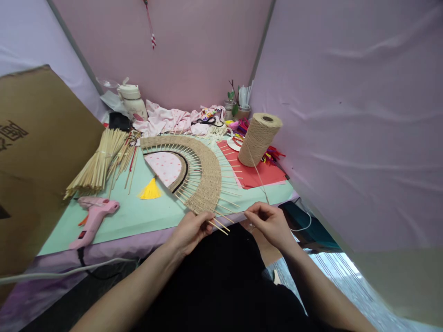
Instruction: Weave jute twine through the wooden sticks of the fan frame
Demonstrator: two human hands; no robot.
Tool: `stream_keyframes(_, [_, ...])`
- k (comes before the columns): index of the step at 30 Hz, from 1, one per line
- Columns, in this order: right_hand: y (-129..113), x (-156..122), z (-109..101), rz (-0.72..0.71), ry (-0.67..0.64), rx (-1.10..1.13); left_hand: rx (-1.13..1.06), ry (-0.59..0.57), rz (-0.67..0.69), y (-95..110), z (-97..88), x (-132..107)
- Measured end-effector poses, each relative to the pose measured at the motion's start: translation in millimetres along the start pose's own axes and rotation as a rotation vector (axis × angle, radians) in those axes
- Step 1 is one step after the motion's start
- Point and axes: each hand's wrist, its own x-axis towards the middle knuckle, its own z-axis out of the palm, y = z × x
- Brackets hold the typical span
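Note:
A half-round fan frame (204, 170) of thin wooden sticks, woven with a wide band of tan twine, lies on the mint-green table mat (138, 214). My left hand (190, 230) is closed on the near end of the woven band, at the table's front edge, where bare stick ends poke out. My right hand (270, 221) pinches the strand of twine (258, 173) that runs up to a large twine spool (259, 138) standing at the right. A pink dotted fabric panel (166, 166) fills the fan's centre, with a yellow tassel (151, 190) beside it.
A pink glue gun (93, 219) lies at the front left, its cord hanging off the edge. A bundle of wooden sticks (98, 163) lies behind it, next to a cardboard sheet (38, 152). Red paper (258, 175), coloured pipe cleaners, cloth and a bottle (133, 101) crowd the back.

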Motion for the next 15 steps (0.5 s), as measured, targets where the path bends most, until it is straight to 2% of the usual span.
stream_keyframes(2, [6.4, 3.2, 7.5, -0.012, 0.122, -0.009, -0.009, 0.001, -0.004, 1.3, 0.7, -1.9])
stream_keyframes(4, [15.1, 6.2, 16.7, -0.012, 0.189, -0.03, -0.023, -0.004, -0.011, 2.7, 1.3, -3.5])
stream_keyframes(8, [24.5, 7.1, 29.9, -0.017, 0.202, -0.005, -0.043, -0.018, -0.025, 6.2, 2.1, -6.1])
stream_keyframes(12, [17.4, 2.6, 30.0, -0.09, 0.286, 0.049, -0.052, -0.02, -0.011, 10.3, 4.0, -8.7])
stream_keyframes(15, [12.6, -1.7, 26.5, -0.136, 0.349, 0.009, -0.063, -0.019, -0.006, 11.8, 5.6, -9.9])
